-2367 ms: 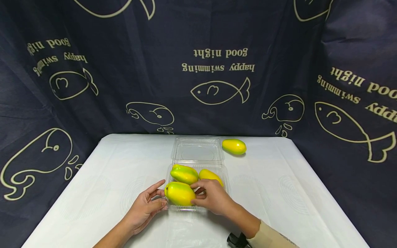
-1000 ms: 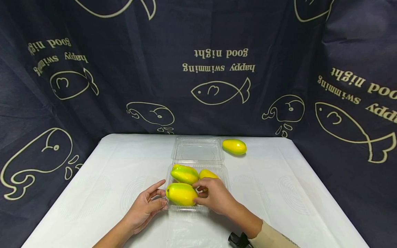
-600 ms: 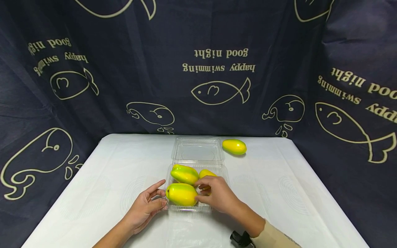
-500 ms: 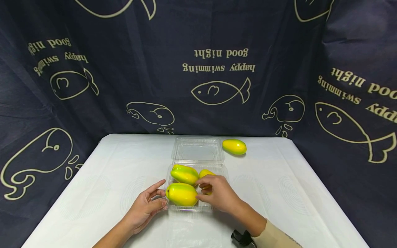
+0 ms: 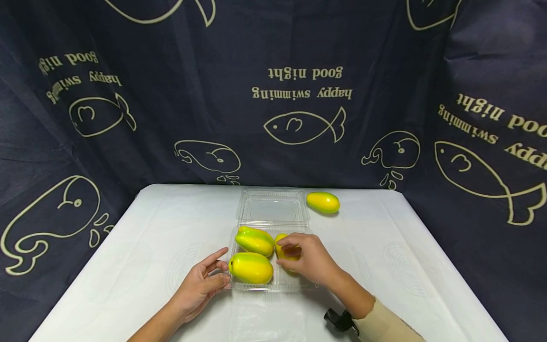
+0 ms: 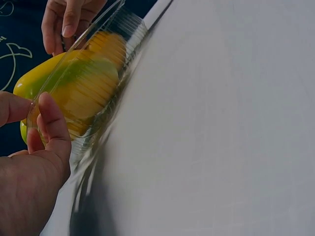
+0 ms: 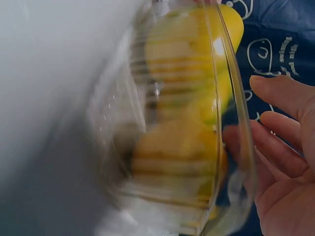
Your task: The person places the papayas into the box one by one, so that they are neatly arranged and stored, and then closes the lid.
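Observation:
An open clear plastic clamshell box (image 5: 282,281) lies on the table, holding three yellow-green papayas. One papaya (image 5: 250,268) sits at the front left of the base, another papaya (image 5: 255,240) behind it, and a third papaya (image 5: 279,239) on the right, partly covered by my right hand (image 5: 311,259). That hand hovers with bent, spread fingers and holds nothing; the right wrist view shows its palm beside the box wall. My left hand (image 5: 198,287) is at the box's left side. In the left wrist view its thumb and fingers (image 6: 54,118) pinch the box rim.
A fourth fruit, also a papaya (image 5: 322,203), lies on the white table (image 5: 179,213) right of the box's lid (image 5: 272,209), which is folded back flat. Dark printed cloth (image 5: 299,156) hangs behind. A black wrist device (image 5: 339,320) sits by the right sleeve.
My right hand has let go of the front left papaya and moved right and back, over the right papaya. That front papaya shifted slightly right at first. The left hand stays in place.

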Available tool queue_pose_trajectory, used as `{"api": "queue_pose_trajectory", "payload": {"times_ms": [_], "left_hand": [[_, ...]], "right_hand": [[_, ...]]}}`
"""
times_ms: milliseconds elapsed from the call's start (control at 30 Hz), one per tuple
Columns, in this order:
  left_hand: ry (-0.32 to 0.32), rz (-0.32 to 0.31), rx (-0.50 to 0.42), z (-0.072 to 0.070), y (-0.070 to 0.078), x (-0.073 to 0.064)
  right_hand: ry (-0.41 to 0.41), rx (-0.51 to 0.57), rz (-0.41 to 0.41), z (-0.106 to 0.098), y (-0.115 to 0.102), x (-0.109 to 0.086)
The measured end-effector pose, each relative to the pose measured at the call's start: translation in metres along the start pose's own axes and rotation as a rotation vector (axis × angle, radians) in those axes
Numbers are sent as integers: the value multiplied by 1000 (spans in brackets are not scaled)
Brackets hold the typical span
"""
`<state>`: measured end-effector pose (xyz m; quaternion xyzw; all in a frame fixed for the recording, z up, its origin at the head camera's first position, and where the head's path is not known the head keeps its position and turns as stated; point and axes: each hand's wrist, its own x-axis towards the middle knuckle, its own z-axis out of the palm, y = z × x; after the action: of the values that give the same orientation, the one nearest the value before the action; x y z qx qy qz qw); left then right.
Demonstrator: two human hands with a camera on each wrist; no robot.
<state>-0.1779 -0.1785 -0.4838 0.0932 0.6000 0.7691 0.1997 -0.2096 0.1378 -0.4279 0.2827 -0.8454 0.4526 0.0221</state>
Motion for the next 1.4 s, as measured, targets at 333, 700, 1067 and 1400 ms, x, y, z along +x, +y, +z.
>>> {"api": "queue_pose_trajectory", "payload": {"times_ms": [333,700,1067,1400], "left_hand": [[-2,-1,-6,0,0,0],[2,-1,-5,0,0,0],[5,-3,-6,0,0,0],[5,-8,-4,0,0,0]], "right_hand": [[44,-16,-37,-18,14,6],[136,-41,-39,-39,36,12],[267,-31,-78,-55,61,18],[357,-139,-48,-70,86,25]]}}
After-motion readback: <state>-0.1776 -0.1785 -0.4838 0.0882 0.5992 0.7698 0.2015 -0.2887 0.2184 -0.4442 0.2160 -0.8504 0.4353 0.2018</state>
